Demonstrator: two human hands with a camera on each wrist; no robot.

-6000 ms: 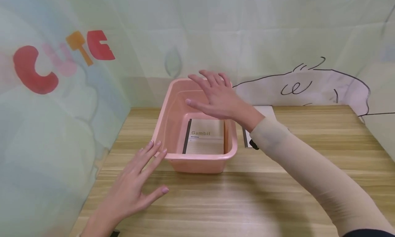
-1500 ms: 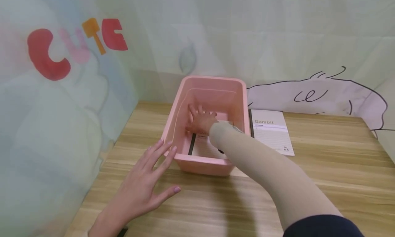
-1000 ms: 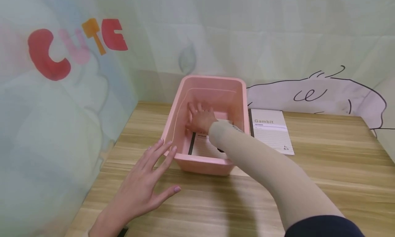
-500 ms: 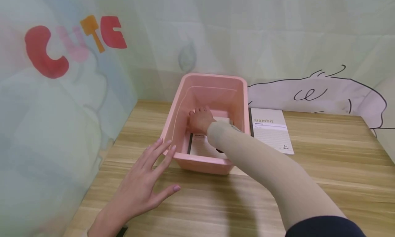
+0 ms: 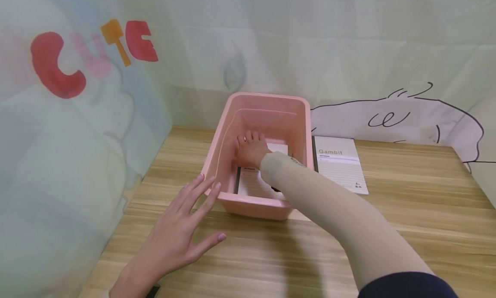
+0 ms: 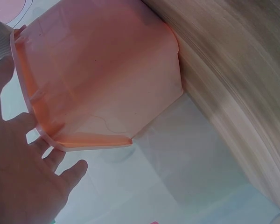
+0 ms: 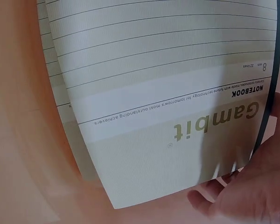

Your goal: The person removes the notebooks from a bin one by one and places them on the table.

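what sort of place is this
Perhaps a small staged booth: fabric-like printed hangings, one with CUTE lettering, stand along the left and back of a wood-grain table, which bears a pink bin and Gambit notebooks.

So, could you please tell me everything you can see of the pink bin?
The pink bin looks like smooth plastic: open-topped, roughly rectangular, with rounded corners and a protruding rim. It stands upright on the wood-look table, near the backdrop. At least two notebooks are inside. The person's left grip touches the rim's near-left corner; the right grip is inside, though whether it touches the walls is unclear.
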